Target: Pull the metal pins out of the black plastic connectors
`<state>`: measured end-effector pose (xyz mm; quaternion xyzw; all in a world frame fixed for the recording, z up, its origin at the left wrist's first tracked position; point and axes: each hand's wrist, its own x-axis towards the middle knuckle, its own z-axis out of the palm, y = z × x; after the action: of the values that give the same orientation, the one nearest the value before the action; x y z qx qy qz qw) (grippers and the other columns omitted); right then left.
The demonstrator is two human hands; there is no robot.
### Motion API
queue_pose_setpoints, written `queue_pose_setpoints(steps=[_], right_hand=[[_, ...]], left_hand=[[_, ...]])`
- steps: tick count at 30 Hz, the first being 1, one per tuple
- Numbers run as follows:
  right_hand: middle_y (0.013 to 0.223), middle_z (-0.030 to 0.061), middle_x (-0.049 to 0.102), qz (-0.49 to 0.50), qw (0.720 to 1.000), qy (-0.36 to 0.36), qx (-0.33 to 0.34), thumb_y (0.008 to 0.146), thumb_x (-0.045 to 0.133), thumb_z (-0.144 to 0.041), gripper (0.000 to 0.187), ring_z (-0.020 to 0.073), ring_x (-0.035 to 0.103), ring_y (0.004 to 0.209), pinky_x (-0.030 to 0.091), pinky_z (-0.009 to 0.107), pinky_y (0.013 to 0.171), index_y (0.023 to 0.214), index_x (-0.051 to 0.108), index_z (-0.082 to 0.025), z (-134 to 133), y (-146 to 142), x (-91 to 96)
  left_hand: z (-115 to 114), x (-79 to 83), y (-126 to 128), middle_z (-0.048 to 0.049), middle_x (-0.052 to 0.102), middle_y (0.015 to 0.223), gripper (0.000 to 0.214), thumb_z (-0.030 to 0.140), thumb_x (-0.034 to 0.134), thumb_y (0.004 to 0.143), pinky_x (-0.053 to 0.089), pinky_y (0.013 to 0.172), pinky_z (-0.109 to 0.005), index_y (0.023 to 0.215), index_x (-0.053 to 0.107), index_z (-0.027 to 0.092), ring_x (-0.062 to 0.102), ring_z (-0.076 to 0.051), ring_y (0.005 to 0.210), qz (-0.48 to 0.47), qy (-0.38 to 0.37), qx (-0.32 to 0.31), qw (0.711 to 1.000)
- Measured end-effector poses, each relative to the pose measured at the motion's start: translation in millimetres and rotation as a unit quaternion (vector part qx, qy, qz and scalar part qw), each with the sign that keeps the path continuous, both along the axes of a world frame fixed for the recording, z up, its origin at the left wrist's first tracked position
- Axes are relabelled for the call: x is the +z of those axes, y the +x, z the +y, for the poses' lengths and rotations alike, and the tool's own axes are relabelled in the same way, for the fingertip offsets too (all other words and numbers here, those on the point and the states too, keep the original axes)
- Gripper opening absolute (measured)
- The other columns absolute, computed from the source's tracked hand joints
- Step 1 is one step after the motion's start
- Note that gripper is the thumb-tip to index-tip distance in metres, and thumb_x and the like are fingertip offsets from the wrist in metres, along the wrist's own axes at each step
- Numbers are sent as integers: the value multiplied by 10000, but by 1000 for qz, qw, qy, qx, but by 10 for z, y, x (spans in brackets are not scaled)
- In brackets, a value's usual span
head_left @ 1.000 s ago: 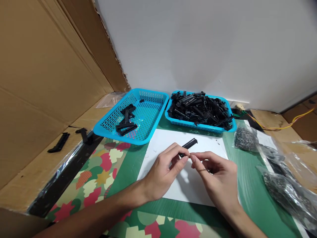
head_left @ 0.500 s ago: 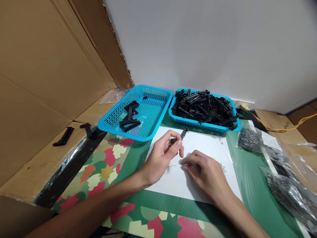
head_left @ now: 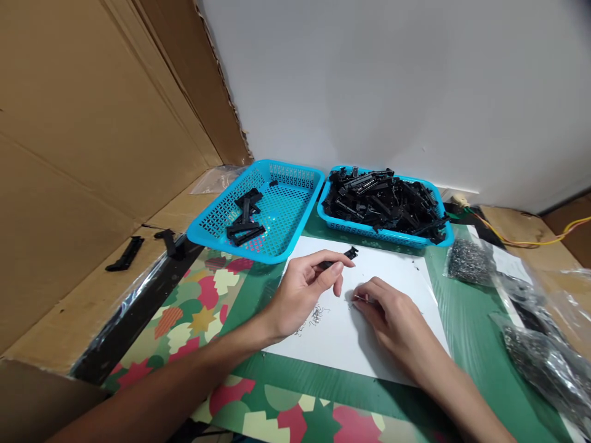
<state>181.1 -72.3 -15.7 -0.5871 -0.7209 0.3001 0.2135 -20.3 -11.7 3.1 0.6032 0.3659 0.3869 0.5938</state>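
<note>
**Two hands at a small-parts bench: one holds the piece, one picks from the sheet**

Nearest to us, both forearms reach in over a green mat with a leaf pattern point(head_left: 194, 314). On it lies a white paper sheet point(head_left: 392, 271), which we judge serves as a pale ground against which tiny parts show clearly. The left hand point(head_left: 300, 295) has thumb and fingers pressed together on a short black plastic clip point(head_left: 344, 257), lifted just above the sheet with its far end pointing away, free for working. The right hand point(head_left: 392, 317) rests low on the paper, fingertips drawn together near a thin metal piece; whether they actually grip it we cannot tell. A scatter of small silver wire springs point(head_left: 316, 315) lies between and just below the hands, within easy reach.

Farther off stand two turquoise perforated plastic baskets side by side: the left basket point(head_left: 295, 234) holds a few black pieces, the right basket point(head_left: 383, 231) is heaped with them, which suggests separate stocks. Clear plastic bags of dark parts point(head_left: 535, 351) lie at the right. Brown cardboard panels point(head_left: 92, 123) wall the left side.
</note>
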Motion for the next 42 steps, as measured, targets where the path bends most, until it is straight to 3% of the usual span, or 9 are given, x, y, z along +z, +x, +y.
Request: queue_pose_setpoints(steps=[3, 7, 13, 21, 23, 26, 32, 37, 42], right_hand=[[997, 36, 709, 17, 1000, 1, -8, 1029, 546, -203, 172, 198, 672, 771, 445, 295, 680, 1007, 711, -246, 8, 31, 6], [1049, 10, 717, 13, 1000, -5, -6, 994, 623, -193, 155, 190, 682, 772, 444, 293, 678, 1013, 742, -291, 12, 6, -12], [1065, -10, 700, -77, 997, -5, 28, 1008, 578, -142, 159, 182, 684, 752, 370, 280, 607, 949, 655, -268, 0, -34, 27], [1046, 17, 664, -132, 984, 66, 95, 1014, 487, -88, 197, 180, 662, 728, 290, 284, 546, 1026, 596, -252, -24, 41, -80], [1059, 26, 665, -88, 991, 58, 85, 1032, 457, -103, 202, 174, 650, 739, 333, 280, 572, 1025, 596, -249, -24, 65, -56], [990, 20, 663, 58, 997, 17, 44, 1072, 459, -194, 177, 162, 613, 753, 406, 273, 637, 980, 602, -242, -30, 89, 62], [789, -16, 574, 328, 940, -42, -81, 1038, 627, -430, 224, 131, 474, 648, 382, 253, 571, 945, 670, -230, -43, 17, 242], [852, 3, 614, 378, 919, -9, -111, 1005, 692, -416, 219, 145, 527, 747, 402, 255, 617, 890, 695, -229, -18, -64, 223], [896, 12, 620, 394, 913, -26, -106, 992, 717, -411, 208, 154, 545, 793, 420, 264, 660, 881, 715, -235, -11, -61, 208]], left_hand=[[-3, 18, 0, 15, 604, 625, 379, 442, 606, 1037, 350, 560, -246, 1180, 786, 142, 426, -103, 550, 19, 10, 7, 1000], [-1, 30, -1, 0, 617, 646, 354, 423, 649, 1012, 383, 584, -244, 1037, 838, 124, 455, -105, 579, 54, 30, 10, 998], [26, 14, -1, -65, 776, 970, 247, 345, 683, 1000, 441, 688, -243, 1064, 816, 147, 616, -150, 804, 62, 42, -7, 997], [29, 14, -25, -34, 736, 926, 266, 368, 638, 1039, 402, 682, -233, 1001, 788, 152, 573, -126, 780, 64, 36, -31, 997], [28, 6, -28, -25, 722, 912, 274, 378, 631, 1043, 388, 673, -233, 1005, 783, 154, 552, -120, 764, 66, 31, -32, 997], [23, -1, -27, -21, 712, 916, 284, 394, 623, 1045, 376, 664, -233, 1019, 777, 156, 534, -117, 755, 68, 23, -33, 997], [-38, 40, 9, -30, 705, 939, 269, 378, 621, 1036, 412, 723, -243, 1031, 770, 155, 567, -144, 825, 71, -6, -80, 994], [-122, 51, 44, -27, 685, 957, 244, 383, 666, 1004, 413, 726, -247, 1076, 753, 167, 537, -141, 819, 65, -27, -115, 991], [-145, -13, 70, -14, 630, 895, 255, 411, 703, 979, 376, 677, -247, 1020, 728, 161, 484, -127, 767, 47, -46, -96, 993]])
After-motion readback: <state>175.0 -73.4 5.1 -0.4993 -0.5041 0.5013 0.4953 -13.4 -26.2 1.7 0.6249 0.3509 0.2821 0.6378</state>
